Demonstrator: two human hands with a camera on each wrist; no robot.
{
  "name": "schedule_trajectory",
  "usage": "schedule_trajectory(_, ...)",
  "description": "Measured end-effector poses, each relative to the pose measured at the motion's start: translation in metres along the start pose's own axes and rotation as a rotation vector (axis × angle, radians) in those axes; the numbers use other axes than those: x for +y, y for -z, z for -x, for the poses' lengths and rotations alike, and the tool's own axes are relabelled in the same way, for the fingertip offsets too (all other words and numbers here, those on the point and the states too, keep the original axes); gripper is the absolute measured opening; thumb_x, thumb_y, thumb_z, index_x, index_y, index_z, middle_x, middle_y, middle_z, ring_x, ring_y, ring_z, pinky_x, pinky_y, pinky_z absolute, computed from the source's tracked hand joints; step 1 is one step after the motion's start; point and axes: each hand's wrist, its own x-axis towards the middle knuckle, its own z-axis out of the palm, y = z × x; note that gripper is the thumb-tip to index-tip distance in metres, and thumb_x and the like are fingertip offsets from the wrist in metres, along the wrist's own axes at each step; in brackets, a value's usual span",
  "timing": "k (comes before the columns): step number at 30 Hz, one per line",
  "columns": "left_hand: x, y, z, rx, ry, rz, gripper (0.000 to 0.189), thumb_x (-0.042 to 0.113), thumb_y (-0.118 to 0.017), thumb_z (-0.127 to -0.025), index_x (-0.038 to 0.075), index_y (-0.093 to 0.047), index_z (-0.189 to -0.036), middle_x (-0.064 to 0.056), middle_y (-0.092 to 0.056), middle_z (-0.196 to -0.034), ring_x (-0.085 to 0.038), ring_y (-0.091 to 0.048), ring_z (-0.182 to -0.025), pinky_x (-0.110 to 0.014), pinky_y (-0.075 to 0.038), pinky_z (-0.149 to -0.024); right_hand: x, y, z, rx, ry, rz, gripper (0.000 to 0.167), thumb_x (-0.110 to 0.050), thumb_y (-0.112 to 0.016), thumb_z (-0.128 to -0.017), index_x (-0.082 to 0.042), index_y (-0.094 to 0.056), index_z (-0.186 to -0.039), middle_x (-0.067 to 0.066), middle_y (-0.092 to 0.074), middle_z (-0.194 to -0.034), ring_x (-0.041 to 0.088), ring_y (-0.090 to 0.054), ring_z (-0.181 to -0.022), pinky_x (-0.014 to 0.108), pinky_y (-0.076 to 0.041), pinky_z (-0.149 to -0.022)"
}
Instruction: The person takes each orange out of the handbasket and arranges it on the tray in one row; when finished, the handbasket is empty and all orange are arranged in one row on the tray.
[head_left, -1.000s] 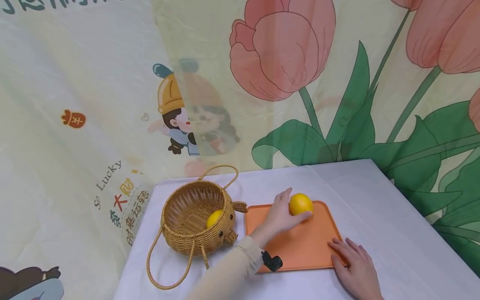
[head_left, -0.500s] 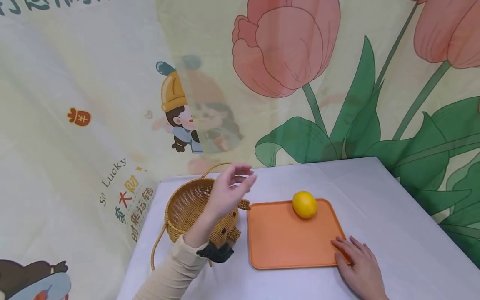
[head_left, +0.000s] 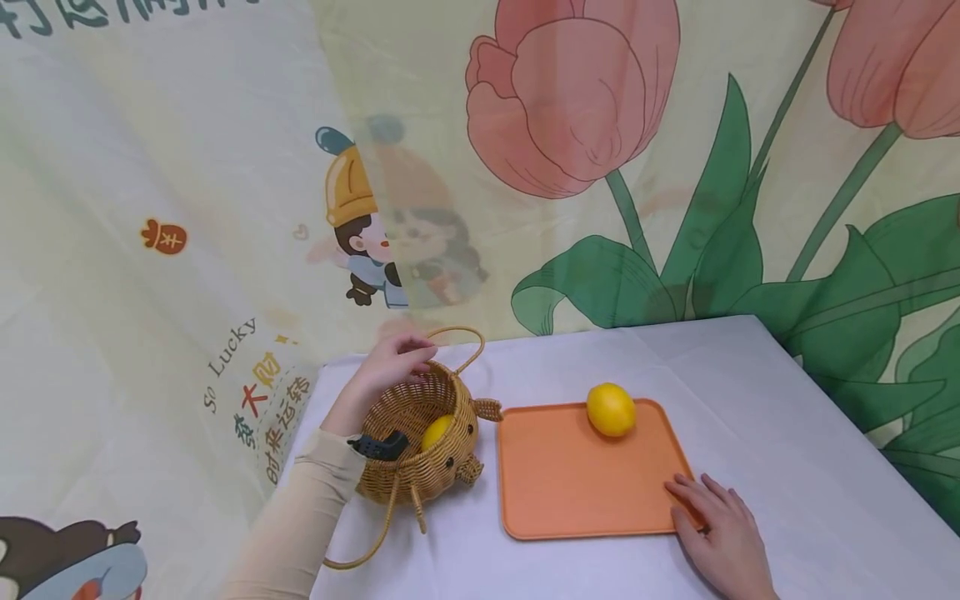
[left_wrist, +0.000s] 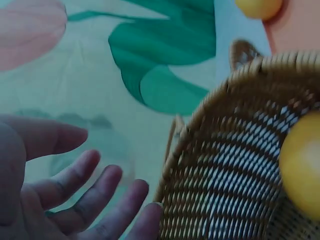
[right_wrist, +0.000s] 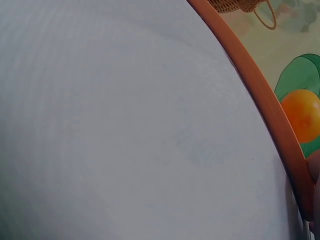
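My left hand (head_left: 397,358) hovers over the far left rim of a wicker basket (head_left: 431,475) shaped like an animal. Its fingers are loosely bent and hold nothing, as the left wrist view also shows. Inside the basket lies a yellow lemon (left_wrist: 305,165), partly hidden by the rim in the head view. Another yellow lemon (head_left: 611,410) sits near the far right corner of an orange tray (head_left: 577,492). My right hand (head_left: 723,533) rests at the tray's near right corner, fingers extended over its edge.
A white cloth (head_left: 555,575) covers the table. The basket's looped handles (head_left: 360,560) stick out toward the front and the back. Behind the table hangs a printed curtain (head_left: 570,250) with large tulips.
My left hand has left the lemon on the tray and moved left, across to the far left side of the basket. The right hand stays at the tray's corner.
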Motion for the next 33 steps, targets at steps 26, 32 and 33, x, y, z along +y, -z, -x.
schedule_trajectory(26, -0.063, 0.006, -0.023, -0.310, 0.215, -0.583, 0.038, 0.021, -0.058, -0.102, -0.007, -0.065, -0.127, -0.021, -0.065, -0.123, -0.034, -0.063, -0.107, -0.052, -0.052, -0.093, -0.004, 0.001, -0.001, -0.049, -0.055, -0.012, 0.040, -0.015, -0.070, -0.095, -0.002, -0.066, -0.133, 0.026, -0.058, -0.139, 0.052, -0.032, -0.137, 0.065, -0.003, -0.119)
schedule_trajectory(32, -0.070, -0.002, -0.021, -0.311, 0.273, -0.545, 0.058, 0.039, -0.059, -0.102, -0.005, -0.057, -0.140, -0.023, -0.057, -0.138, -0.039, -0.059, -0.121, -0.051, -0.053, -0.094, -0.003, 0.001, -0.001, -0.031, -0.042, -0.001, 0.039, -0.015, -0.070, -0.095, -0.003, -0.067, -0.132, 0.026, -0.059, -0.138, 0.052, -0.033, -0.136, 0.065, -0.003, -0.118)
schedule_trajectory(33, -0.070, -0.003, -0.021, -0.312, 0.276, -0.544, 0.061, 0.042, -0.059, -0.102, -0.005, -0.056, -0.141, -0.023, -0.056, -0.139, -0.039, -0.058, -0.122, -0.052, -0.053, -0.094, -0.003, 0.002, -0.001, -0.025, -0.040, 0.001, 0.039, -0.015, -0.070, -0.095, -0.002, -0.067, -0.131, 0.026, -0.059, -0.138, 0.052, -0.034, -0.136, 0.065, -0.003, -0.118)
